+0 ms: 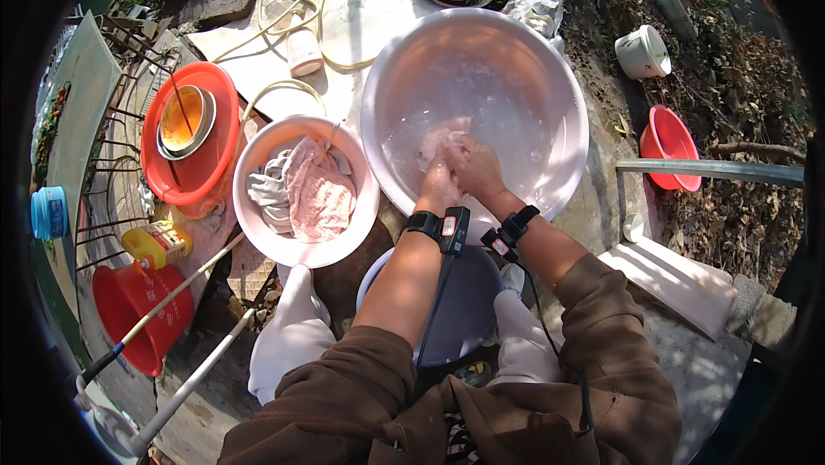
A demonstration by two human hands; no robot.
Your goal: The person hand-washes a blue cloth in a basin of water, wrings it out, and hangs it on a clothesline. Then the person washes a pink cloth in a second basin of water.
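Note:
Both hands are together inside a large pale pink plastic basin (567,110) of soapy water (477,91). A wet pink cloth (438,139) is bunched between them. My left hand (442,178) grips it from the left, and my right hand (474,165) closes over it from the right. The fingers partly hide the cloth. Left of this basin stands a smaller pink basin (258,233). It holds a folded pink textured cloth (319,194) and a grey-white cloth (271,191).
A blue-grey basin (464,310) sits between my legs. To the left are a red basin (219,162) with bowls, a yellow jug (158,242), a red bucket (122,310) and two long poles (193,381). A hose (348,65) and a bottle (304,52) lie ahead. A metal bar (709,168) juts in at right.

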